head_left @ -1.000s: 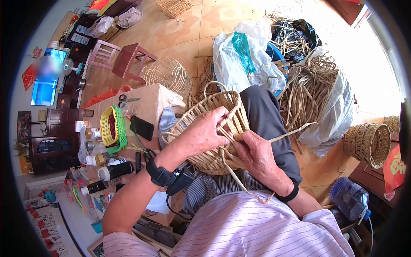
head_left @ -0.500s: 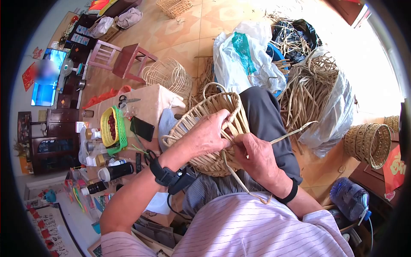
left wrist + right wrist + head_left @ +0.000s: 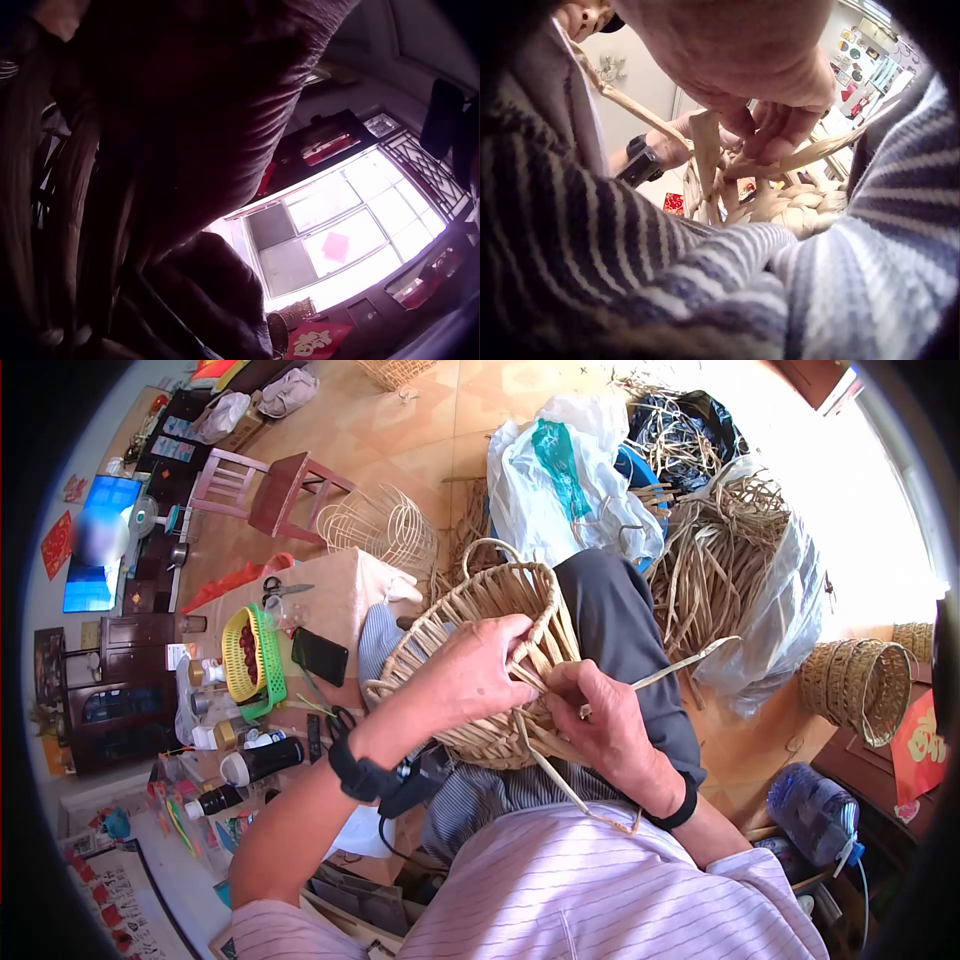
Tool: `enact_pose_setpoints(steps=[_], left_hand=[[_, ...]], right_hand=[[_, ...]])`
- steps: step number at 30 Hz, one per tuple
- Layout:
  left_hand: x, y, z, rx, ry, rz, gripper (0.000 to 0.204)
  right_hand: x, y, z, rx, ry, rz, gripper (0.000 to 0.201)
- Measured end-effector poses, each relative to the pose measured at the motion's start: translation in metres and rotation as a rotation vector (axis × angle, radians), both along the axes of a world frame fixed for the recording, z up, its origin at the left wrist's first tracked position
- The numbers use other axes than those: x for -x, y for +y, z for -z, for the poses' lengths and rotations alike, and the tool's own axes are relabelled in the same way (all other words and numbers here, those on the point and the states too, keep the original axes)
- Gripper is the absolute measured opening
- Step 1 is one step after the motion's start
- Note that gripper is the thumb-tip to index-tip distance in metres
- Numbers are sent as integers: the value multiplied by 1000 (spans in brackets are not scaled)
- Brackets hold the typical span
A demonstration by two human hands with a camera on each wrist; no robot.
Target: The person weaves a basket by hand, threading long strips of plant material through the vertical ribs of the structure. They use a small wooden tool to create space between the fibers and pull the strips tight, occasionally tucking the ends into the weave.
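— Hands: left hand (image 3: 478, 672) curled over the basket (image 3: 500, 660) wall at frame centre; right hand (image 3: 605, 720) pinching a straw strand (image 3: 690, 663).

— Progress: wall judged largely woven; loose strand ends remain untucked.

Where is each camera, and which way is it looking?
Head: on the head, looking down at the basket on the lap; both arms and the striped shirt show.
Left wrist: under the left hand, looking up toward a bright window.
Right wrist: under the right hand, looking at a pinched straw strip.
Head and right wrist both show the basket.
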State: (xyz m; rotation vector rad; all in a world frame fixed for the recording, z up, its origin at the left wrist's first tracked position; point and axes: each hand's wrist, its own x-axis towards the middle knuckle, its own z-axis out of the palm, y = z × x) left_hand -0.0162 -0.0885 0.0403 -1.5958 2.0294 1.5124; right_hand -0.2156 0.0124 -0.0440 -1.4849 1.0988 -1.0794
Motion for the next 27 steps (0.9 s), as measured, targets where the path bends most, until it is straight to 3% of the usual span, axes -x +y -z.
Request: enact_pose_setpoints(steps=[4,8,14,17,20,23,27], left_hand=[[-5,20,24,86,150,-244,47],[-13,14,32,76,168,-229,54],[-12,7,28,38,206,-158,52],[-4,4,8,-99,118,-146,55],[-6,4,10,-123,136,-143,54],[-10,1,12,-115,147,-108,50],[-14,1,9,30,231,-24,45]], right_hand=[[-5,-4,2,156,120,31,26],[-6,-4,-1,162,148,15,27],[-1,-7,-3,-127,-83,-116,24],[0,-8,0,-150,-39,-140,21],[6,-12,-6,5,83,-160,19],[6,-11,-5,77,114,-35,20],[8,-10,1,355,306,-55,26]])
